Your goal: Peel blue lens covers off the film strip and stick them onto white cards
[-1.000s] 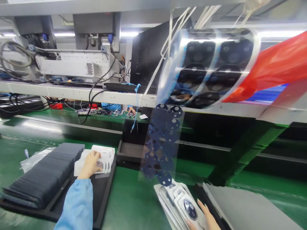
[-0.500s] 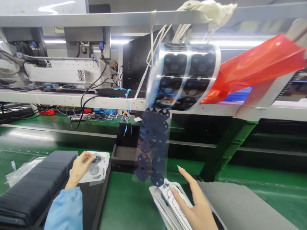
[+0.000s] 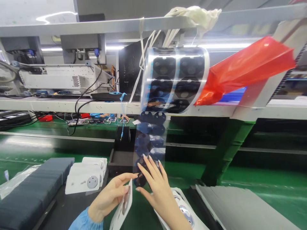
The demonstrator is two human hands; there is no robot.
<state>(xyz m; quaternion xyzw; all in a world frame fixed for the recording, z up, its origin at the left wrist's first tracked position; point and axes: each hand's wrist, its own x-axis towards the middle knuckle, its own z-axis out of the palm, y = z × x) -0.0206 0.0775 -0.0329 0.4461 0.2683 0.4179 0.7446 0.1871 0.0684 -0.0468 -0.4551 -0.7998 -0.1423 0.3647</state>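
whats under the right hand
Under the right hand lies a fanned stack of white cards with round dark discs, on the green bench. The hand and wrist cover the stack's near part.

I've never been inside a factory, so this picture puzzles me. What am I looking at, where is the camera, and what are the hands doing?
The camera sits on a worker's head, looking down at a green workbench. No machine does the handling, only two bare hands. The left hand holds a white card. The right hand reaches to a clear strip of dark round stickers hanging from a roll. A stack of white cards and dark sheets lie on the left.
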